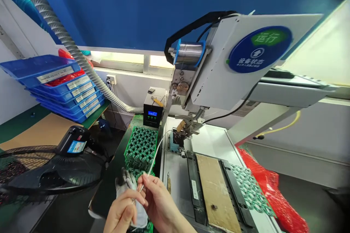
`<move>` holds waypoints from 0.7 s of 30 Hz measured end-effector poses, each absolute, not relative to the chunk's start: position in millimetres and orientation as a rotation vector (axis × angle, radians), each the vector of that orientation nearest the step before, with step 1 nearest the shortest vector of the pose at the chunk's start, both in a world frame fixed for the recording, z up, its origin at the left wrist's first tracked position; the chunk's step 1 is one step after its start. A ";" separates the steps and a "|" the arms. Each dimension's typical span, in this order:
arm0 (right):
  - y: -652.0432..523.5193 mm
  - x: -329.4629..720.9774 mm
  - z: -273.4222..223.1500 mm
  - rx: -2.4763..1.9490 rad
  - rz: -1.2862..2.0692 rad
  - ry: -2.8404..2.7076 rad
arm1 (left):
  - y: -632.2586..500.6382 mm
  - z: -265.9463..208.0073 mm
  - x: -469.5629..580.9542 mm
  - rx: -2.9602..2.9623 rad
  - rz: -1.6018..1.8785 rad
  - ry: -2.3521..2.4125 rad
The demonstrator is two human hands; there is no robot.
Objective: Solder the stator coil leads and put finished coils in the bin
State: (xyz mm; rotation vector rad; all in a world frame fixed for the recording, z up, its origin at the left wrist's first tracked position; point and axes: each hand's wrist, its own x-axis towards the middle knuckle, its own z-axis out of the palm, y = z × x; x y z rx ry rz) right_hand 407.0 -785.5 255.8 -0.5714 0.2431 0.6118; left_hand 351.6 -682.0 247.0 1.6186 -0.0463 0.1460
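My right hand (pixel 161 194) is closed, thumb and fingers pinching a thin white tube (pixel 158 147) that curves down from the soldering head (pixel 188 125) of a bench machine. Fingers curled, my left hand (pixel 123 209) grips the lower end of that tube, right beside my right hand. What lies inside the left fingers is partly hidden. A pale work glove (pixel 140 214) with dark-stained fingertips lies under and behind my hands. Just beyond it stands a stack of green ring-patterned circuit boards (pixel 142 143).
A controller box (pixel 152 116) with a lit blue display stands behind the boards. A solder wire spool (pixel 190 52) sits on the machine. To the right are a fixture plate (pixel 216 193), a board panel (pixel 250 187) and red bags (pixel 273 185). At left are a black fan (pixel 60 169) and blue trays (pixel 65 87).
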 end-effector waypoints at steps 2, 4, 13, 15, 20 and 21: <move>-784.7 405.8 258.4 -0.601 0.582 0.240 | -680.0 245.3 352.7 1.558 0.139 -0.047; -782.9 404.9 259.9 -0.626 0.566 0.243 | -677.4 243.6 353.1 1.542 0.119 -0.060; -774.8 403.3 262.0 -0.652 0.521 0.271 | -669.4 251.1 352.3 1.645 0.082 -0.215; -775.4 403.7 262.4 -0.653 0.512 0.271 | -668.1 252.2 353.7 1.668 0.063 -0.252; -777.4 406.1 264.3 -0.660 0.525 0.263 | -666.2 251.8 361.7 1.696 0.100 -0.353; -777.5 406.5 264.1 -0.660 0.532 0.262 | -666.2 251.4 363.8 1.694 0.111 -0.370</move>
